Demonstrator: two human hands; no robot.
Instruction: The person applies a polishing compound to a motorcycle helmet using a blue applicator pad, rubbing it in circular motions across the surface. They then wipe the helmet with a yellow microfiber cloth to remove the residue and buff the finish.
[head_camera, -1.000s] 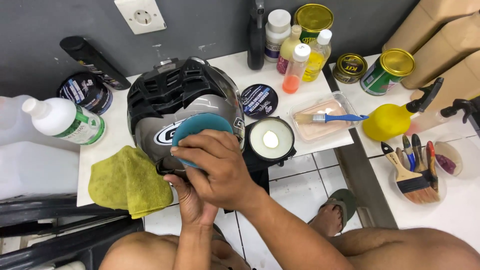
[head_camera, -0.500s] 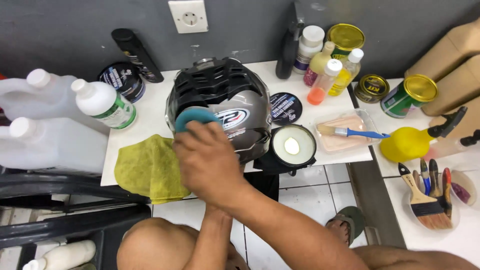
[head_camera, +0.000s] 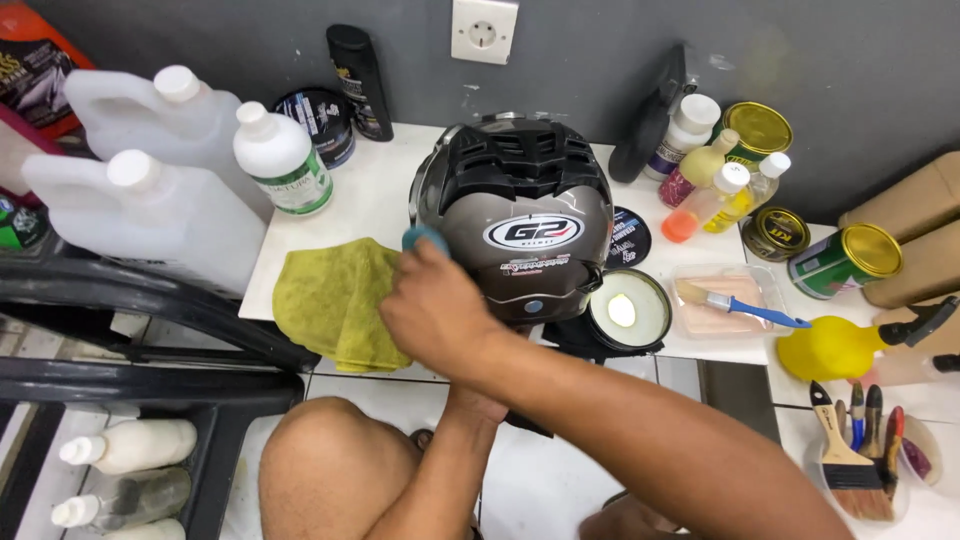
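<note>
The right hand (head_camera: 440, 310) is pressing a blue applicator pad (head_camera: 424, 238), fingers clamped on it, against the left flank of the glossy grey-and-black helmet (head_camera: 520, 225) sitting mid-bench (head_camera: 370, 195). The left hand (head_camera: 478, 402) is lying mostly hidden beneath; its grip can't be told.

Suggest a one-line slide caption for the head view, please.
Right hand presses a blue pad on a grey helmet, beside a yellow cloth and open wax tin.

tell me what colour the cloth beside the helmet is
Yellow-green: the cloth lies left of the helmet, clearest in the head view.
</note>
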